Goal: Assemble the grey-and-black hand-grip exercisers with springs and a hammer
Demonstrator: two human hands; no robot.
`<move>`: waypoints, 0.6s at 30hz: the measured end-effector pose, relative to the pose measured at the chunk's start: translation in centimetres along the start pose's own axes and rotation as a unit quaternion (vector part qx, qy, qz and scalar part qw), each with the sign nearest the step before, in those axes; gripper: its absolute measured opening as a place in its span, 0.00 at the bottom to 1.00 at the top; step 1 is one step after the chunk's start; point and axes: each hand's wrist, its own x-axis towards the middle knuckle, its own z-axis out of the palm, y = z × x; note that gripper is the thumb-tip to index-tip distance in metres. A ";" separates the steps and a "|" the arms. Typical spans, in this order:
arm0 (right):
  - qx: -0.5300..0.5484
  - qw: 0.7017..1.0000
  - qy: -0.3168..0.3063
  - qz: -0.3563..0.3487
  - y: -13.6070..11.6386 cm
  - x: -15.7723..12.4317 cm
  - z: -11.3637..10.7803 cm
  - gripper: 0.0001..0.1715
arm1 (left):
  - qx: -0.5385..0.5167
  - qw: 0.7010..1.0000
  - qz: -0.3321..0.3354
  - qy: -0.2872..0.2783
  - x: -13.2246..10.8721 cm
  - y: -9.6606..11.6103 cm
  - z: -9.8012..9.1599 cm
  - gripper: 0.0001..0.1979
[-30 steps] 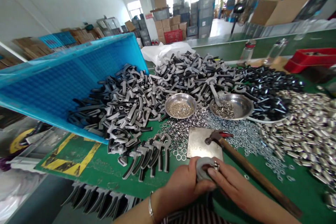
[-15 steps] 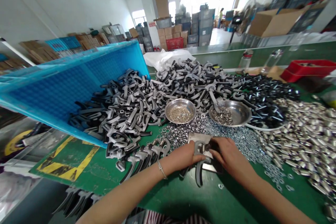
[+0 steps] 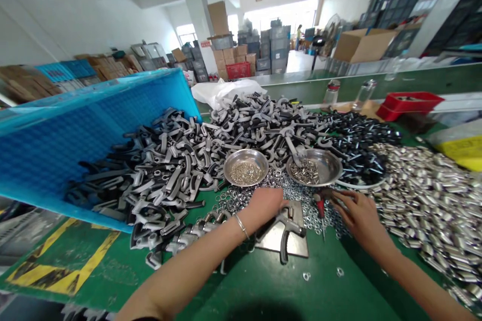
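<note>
Slipping over the near edge of the steel plate [image 3: 300,247] is risked if the black-gripped handle [image 3: 289,224], held in the left hand [image 3: 265,202], is loosened; how the fingers of the right hand [image 3: 360,213] close cannot be told

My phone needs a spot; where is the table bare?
Green tabletop nearer than the metal plate is mostly bare, with a few loose washers; between the yellow-black tape and the blue crate also looks free. Crowded: around both bowls; at right, under heaped metal cylinders.

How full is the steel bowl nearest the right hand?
Partly full: small metal pieces lie heaped toward the left of the steel bowl, and bare metal shows on its right.
</note>
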 end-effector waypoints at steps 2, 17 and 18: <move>0.018 1.000 -0.016 -0.005 0.0 2.3 -1.4 0.20 | -0.004 0.999 0.018 0.026 2.9 0.1 -0.9 0.15; -0.076 0.967 -0.220 0.100 -1.5 14.5 3.1 0.20 | -0.009 0.998 0.050 0.045 15.3 3.5 1.2 0.19; -0.069 0.967 -0.221 0.106 -1.6 14.3 3.2 0.20 | -0.011 0.998 0.041 0.048 15.1 3.7 1.4 0.19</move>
